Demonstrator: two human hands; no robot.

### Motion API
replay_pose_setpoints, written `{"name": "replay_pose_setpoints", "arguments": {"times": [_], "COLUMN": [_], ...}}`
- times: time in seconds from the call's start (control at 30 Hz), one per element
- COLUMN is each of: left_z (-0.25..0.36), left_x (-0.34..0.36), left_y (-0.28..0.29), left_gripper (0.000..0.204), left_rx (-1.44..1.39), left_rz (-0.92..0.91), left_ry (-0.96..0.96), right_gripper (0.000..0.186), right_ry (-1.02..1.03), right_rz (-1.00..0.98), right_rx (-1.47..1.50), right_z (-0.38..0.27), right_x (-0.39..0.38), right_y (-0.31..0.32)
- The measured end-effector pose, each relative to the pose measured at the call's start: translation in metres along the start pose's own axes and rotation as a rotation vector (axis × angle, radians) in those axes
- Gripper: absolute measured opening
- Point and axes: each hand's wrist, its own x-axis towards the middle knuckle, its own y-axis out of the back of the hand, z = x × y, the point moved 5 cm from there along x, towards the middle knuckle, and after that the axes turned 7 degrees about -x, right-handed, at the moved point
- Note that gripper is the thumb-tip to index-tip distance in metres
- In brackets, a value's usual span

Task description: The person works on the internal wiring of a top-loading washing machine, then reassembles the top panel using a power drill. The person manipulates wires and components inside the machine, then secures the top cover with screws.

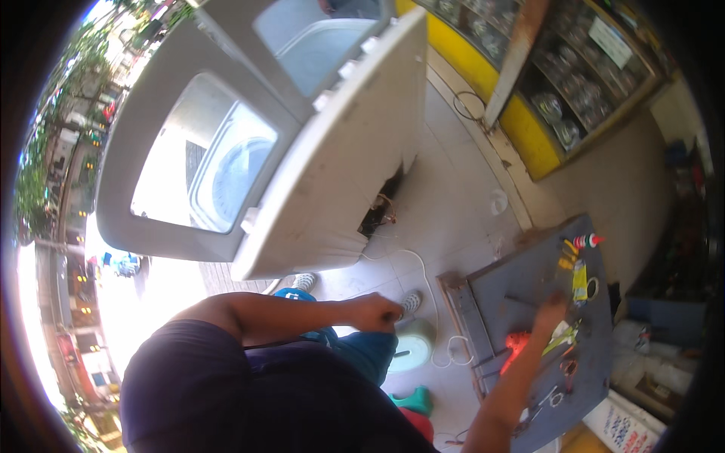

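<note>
In front of me stands a white twin-tub washing machine [332,166] with its two windowed lids [121,181] raised. Low on its panel, a dark opening [371,215] shows wires inside. My left hand [376,312] is curled closed above my lap; whatever is in it, if anything, is hidden. Over the grey work table [495,291] to my right, my right hand [551,313] reaches down among tools, its fingers too blurred to read. A red-orange tool [515,349] lies beside that forearm, and yellow-green-handled pliers [563,340] lie near the hand.
At the table's far end are a red-tipped tube [587,241], a yellow packet [579,281] and a roll of tape [593,288]. A pale green stool [412,345] stands by my legs. A white cable [427,279] trails over the floor. A yellow-framed display cabinet [529,136] stands beyond.
</note>
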Motion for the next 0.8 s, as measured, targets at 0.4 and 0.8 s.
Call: {"name": "replay_pose_setpoints", "arguments": {"times": [0.4,0.8], "left_z": [-0.171,-0.146], "left_x": [-0.416,-0.32], "left_y": [0.26,0.609], "left_gripper": [0.026,0.021], "left_rx": [-0.04,0.308], "left_rz": [0.77,1.011], "left_ry": [0.171,-0.068], "right_gripper": [0.029,0.027], "right_ry": [-0.126,-0.256], "right_rz": [-0.149,-0.005], "right_rx": [0.887,1.077], "right_z": [-0.382,-0.583], "right_x": [-0.21,-0.378], "right_y": [0.018,0.087]}}
